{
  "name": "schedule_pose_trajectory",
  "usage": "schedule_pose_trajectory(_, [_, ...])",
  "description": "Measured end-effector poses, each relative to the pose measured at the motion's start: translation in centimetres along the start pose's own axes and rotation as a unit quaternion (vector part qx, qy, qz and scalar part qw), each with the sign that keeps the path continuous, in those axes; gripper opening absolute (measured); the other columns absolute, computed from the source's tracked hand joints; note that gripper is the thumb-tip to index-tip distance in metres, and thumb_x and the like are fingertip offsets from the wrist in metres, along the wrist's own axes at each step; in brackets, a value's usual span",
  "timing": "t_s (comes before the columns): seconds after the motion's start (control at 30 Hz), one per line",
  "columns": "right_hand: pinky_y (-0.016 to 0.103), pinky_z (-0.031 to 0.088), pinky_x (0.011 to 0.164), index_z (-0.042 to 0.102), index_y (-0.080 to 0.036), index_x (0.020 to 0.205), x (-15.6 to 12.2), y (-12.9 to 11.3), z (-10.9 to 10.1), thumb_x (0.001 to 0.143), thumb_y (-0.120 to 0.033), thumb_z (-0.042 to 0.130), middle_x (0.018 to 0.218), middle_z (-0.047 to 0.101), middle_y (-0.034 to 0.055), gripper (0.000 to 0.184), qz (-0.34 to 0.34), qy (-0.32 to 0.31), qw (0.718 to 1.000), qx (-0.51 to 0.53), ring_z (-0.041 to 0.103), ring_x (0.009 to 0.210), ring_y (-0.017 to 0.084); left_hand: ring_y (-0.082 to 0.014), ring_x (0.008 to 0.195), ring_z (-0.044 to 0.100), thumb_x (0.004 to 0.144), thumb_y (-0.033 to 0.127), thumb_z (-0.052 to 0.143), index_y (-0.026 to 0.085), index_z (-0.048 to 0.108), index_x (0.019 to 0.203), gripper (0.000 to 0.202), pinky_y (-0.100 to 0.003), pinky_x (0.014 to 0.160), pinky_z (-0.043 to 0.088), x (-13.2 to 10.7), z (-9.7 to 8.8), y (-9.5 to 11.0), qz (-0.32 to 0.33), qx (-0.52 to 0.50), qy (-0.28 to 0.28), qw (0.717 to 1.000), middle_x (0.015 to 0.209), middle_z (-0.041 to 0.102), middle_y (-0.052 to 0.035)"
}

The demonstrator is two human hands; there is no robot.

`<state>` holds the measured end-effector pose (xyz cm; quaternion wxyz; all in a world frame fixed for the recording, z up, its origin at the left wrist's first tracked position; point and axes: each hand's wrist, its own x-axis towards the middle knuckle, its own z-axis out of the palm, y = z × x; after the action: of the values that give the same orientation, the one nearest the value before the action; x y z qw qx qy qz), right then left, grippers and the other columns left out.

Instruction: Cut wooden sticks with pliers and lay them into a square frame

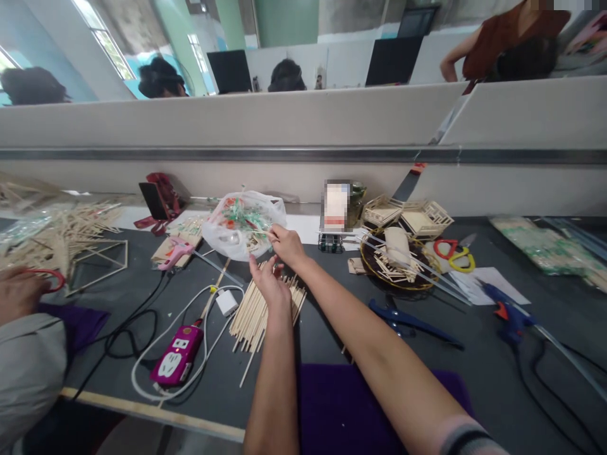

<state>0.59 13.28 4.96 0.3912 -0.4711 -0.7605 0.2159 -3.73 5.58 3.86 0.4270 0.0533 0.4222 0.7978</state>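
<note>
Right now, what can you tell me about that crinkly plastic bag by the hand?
The plastic bag is thin, see-through and whitish, crumpled into a puffy heap. Green and red bits and pale sticks show through it. It lies on the dark table near the back wall, beside a pink glue gun. The right hand touches its right edge, fingers pinching a thin stick.

1 head-worn view looks forward and down, close over the dark counter (474,373), facing a partition wall (284,120).
</note>
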Motion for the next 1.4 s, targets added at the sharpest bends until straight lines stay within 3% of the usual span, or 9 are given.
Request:
schedule_pose_trajectory(0.33, [0.023,0.036,0.062,0.062,-0.022,0.079,-2.3,-3.2,-5.2,0.089,-0.028,0.051,0.074,0.068,-0.0008,0.016,0.012,0.047,0.999,0.025,0.061,0.07,0.016,-0.005,0.059,0.057,0.065,0.004,0.057,0.023,0.048,0.126,0.065,-0.015,0.058,0.04,-0.7,0.5,0.6,0.018,-0.001,0.004,1.0,0.072,0.056,0.0058])
schedule_pose_trajectory(0.43, [0.022,0.038,0.062,0.06,-0.021,0.073,-2.7,-3.4,-5.5,0.087,-0.025,0.054,0.072,0.068,-0.0011,0.016,0.03,0.057,0.995,0.073,0.06,0.07,0.015,-0.0045,0.054,0.054,0.072,0.008,0.06,0.021,0.053,0.112,0.042,-0.016,0.052,0.038,-0.9,0.3,0.4,-0.033,0.009,0.017,0.999,0.072,0.055,0.0054])
schedule_pose_trajectory(0.53, [0.022,0.039,0.061,0.058,-0.02,0.069,-3.2,-3.4,-5.2,0.085,-0.023,0.055,0.071,0.068,-0.0015,0.017,0.051,0.06,0.991,0.106,0.059,0.067,0.014,-0.0053,0.046,0.049,0.084,0.024,0.06,0.016,0.056,0.088,0.01,-0.016,0.045,0.037,-0.5,0.6,0.2,-0.125,-0.01,-0.032,0.992,0.065,0.054,0.0035])
schedule_pose_trajectory(0.67, [0.022,0.04,0.057,0.057,-0.022,0.071,-3.9,-3.5,-4.8,0.087,-0.026,0.053,0.063,0.064,-0.0033,0.017,0.075,0.058,0.985,0.142,0.058,0.058,0.013,-0.0018,0.033,0.028,0.09,0.029,0.057,0.014,0.056,0.074,0.022,-0.014,0.033,0.021,0.9,1.7,0.4,-0.201,-0.024,-0.104,0.974,0.049,0.04,0.0075])
schedule_pose_trajectory(0.9, [0.023,0.046,0.065,0.061,-0.02,0.08,-5.7,-4.0,-7.9,0.089,-0.032,0.051,0.077,0.071,0.0014,0.019,0.027,0.197,0.97,0.14,0.065,0.069,0.014,-0.0031,0.029,0.016,0.098,0.011,0.03,0.016,0.049,0.068,0.036,-0.013,0.03,0.015,6.1,4.5,1.8,-0.187,-0.095,-0.074,0.975,0.043,0.021,0.0101])
schedule_pose_trajectory(1.03, [0.023,0.049,0.066,0.063,-0.021,0.084,-8.2,-3.7,-9.8,0.091,-0.037,0.05,0.08,0.072,0.0026,0.022,-0.004,0.223,0.965,0.135,0.067,0.072,0.015,-0.0041,0.031,0.023,0.1,0.018,0.029,0.018,0.049,0.074,0.032,-0.011,0.034,0.026,8.9,6.3,2.5,-0.157,-0.14,-0.053,0.976,0.044,0.023,0.0098])
schedule_pose_trajectory(1.13, [0.024,0.05,0.069,0.065,-0.023,0.085,-9.8,-3.2,-10.7,0.091,-0.037,0.051,0.081,0.073,0.0019,0.021,-0.017,0.22,0.967,0.128,0.069,0.074,0.015,-0.0047,0.04,0.042,0.099,0.022,0.037,0.018,0.052,0.089,0.018,-0.012,0.043,0.039,9.3,6.5,2.6,-0.152,-0.172,-0.06,0.971,0.05,0.041,0.0072])
schedule_pose_trajectory(1.23, [0.026,0.052,0.069,0.066,-0.023,0.088,-11.2,-3.2,-11.7,0.09,-0.035,0.052,0.081,0.073,0.002,0.019,-0.017,0.226,0.965,0.132,0.069,0.074,0.016,-0.0067,0.056,0.057,0.097,0.017,0.039,0.014,0.053,0.107,0.017,-0.015,0.056,0.05,8.0,5.8,2.2,-0.156,-0.192,-0.08,0.966,0.063,0.057,0.0013])
schedule_pose_trajectory(1.4, [0.028,0.054,0.067,0.067,-0.023,0.091,-14.1,-3.7,-14.0,0.089,-0.03,0.056,0.079,0.074,0.0025,0.014,-0.023,0.253,0.959,0.122,0.07,0.071,0.017,-0.0085,0.067,0.064,0.093,0.003,0.034,0.014,0.051,0.121,0.035,-0.016,0.061,0.053,4.6,4.4,1.1,-0.166,-0.196,-0.094,0.962,0.073,0.066,-0.0035])
